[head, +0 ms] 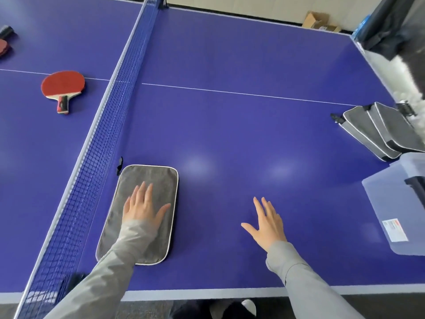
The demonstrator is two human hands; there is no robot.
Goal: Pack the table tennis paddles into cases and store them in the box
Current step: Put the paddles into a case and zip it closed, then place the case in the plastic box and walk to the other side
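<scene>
A grey case [140,212] is lying flat on the blue table [230,134], just right of the net [96,153], its long side running roughly along the net. A small black zip pull [119,165] is sticking out at its far left corner. The left hand [143,204] is resting palm down on the case's middle, fingers straight and spread, gripping nothing. The right hand [266,223] is lying well to the right of the case, flat over the bare table, fingers likewise straight and spread, holding nothing. Both arms are showing grey sleeves [305,284].

Across the net, a red paddle [62,87] is lying face up on the table's centre line, its handle pointing towards the near edge. Further left, at the picture's edge, more paddles [4,42] are showing only in part.

At the table's right end, a stack of grey cases [379,131] is leaning in overlapping layers. Just nearer than these, a clear plastic box [395,203] with a white label on its side is sitting at the right edge of the table.

Beyond the far edge, a cardboard carton [318,21] is lying on the floor by the wall.
</scene>
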